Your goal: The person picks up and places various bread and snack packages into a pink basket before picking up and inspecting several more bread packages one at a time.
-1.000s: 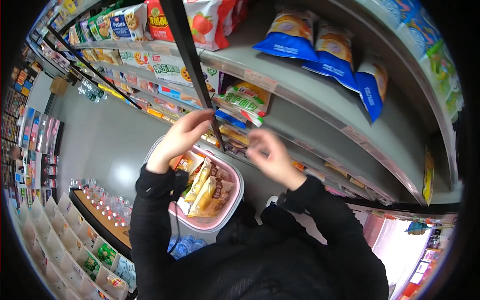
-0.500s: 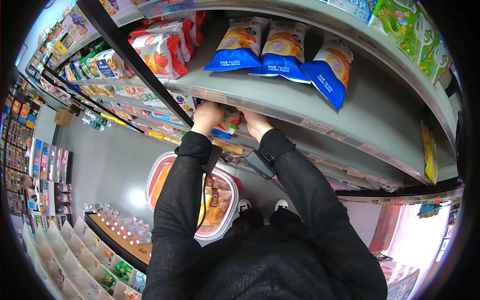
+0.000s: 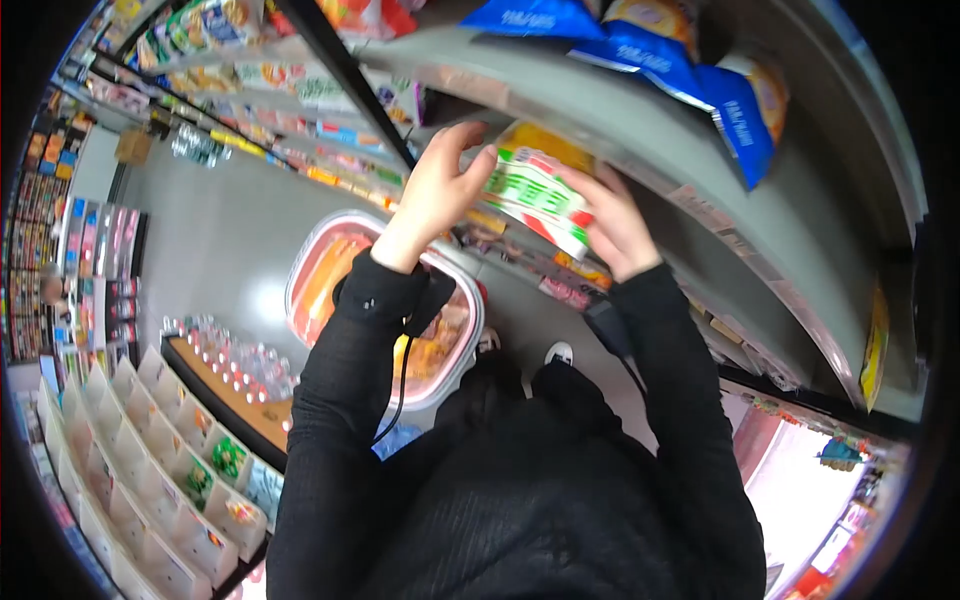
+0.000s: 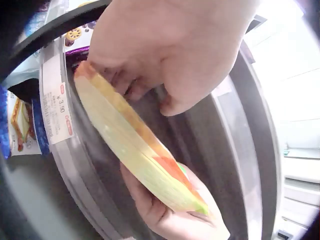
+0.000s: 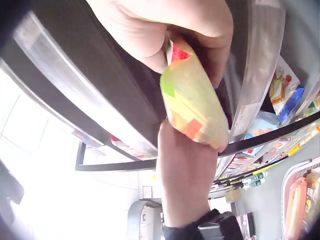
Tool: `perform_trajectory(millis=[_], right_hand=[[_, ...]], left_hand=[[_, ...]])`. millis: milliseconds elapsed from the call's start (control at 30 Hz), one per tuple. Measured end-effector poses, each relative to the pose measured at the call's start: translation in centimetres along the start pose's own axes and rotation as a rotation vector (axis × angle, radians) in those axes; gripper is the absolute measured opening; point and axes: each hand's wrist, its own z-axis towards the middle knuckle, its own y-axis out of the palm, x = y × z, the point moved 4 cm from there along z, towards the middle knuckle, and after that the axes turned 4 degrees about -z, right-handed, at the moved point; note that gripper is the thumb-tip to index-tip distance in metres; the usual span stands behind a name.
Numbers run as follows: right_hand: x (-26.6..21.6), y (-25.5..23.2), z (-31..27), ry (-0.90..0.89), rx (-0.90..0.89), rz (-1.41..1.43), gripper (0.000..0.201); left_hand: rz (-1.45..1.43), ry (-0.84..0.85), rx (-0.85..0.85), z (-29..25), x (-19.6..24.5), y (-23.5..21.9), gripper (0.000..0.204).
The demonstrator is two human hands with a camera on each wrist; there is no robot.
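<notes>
A bread pack (image 3: 540, 195) in white, green, red and yellow wrapping is out in front of the shelf. My right hand (image 3: 618, 222) grips its right end, the fingers on one face and the thumb on the other in the right wrist view. Beside the opposite end is my left hand (image 3: 445, 185), with its fingers loosely bent. In the left wrist view, a gap shows between the left thumb and the bread pack (image 4: 135, 140), while the left fingers lie close along its upper end.
Blue-bottomed snack bags (image 3: 740, 120) stand on the shelf above. A dark upright post (image 3: 350, 80) rises near my left hand. Below, a pink-and-white basket (image 3: 345, 222) holds several packaged foods on the floor. Bottles (image 3: 235, 360) and white compartments (image 3: 130, 450) are at lower left.
Both hands reached into the shelf half a second ago. Now they are drawn back, and the bread pack has come out of the shelf toward me in my right hand.
</notes>
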Motion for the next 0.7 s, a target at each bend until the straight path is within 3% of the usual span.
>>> perform_trajectory(millis=[33,67,133,200,267,333,433,600,667,700], right_hand=[[0.0,0.2,-1.7,0.023,-0.017,0.008,0.032],[0.5,0.3,-3.1,0.038,-0.034,0.016,0.033],[3.0,0.4,-5.1,0.112,-0.132,0.023,0.037],[5.8,1.9,-6.2,0.221,-0.195,0.002,0.044],[10.0,3.4,-6.4,0.298,-0.244,0.047,0.046],[15.3,4.3,-5.6,0.322,-0.316,-0.012,0.046],[22.1,6.5,-4.1,0.348,-0.389,-0.251,0.048],[31.7,9.8,-1.5,0.39,-0.235,-0.362,0.041],[33.1,10.6,-0.9,0.517,-0.197,-0.389,0.038],[33.5,11.2,-0.4,0.457,-0.209,-0.439,0.037]], left_hand=[[-0.022,0.008,0.041,-1.9,1.0,-0.6,0.035],[-0.099,-0.088,0.005,-3.9,1.5,-1.0,0.036],[-0.522,-0.306,-0.054,-8.1,0.4,-0.6,0.038],[-0.602,-0.58,-0.216,-11.7,0.0,-0.7,0.043],[-0.714,-0.628,-0.07,-15.4,-2.5,-0.2,0.047],[-0.632,-0.794,-0.037,-18.8,-6.6,-1.6,0.044],[-0.492,-0.804,-0.038,-22.1,-11.7,-4.6,0.043],[-0.204,-0.891,-0.156,-24.3,-19.2,-9.6,0.04],[-0.072,-0.792,-0.175,-24.3,-22.0,-10.4,0.036],[0.095,-0.753,-0.17,-24.2,-22.6,-10.7,0.035]])
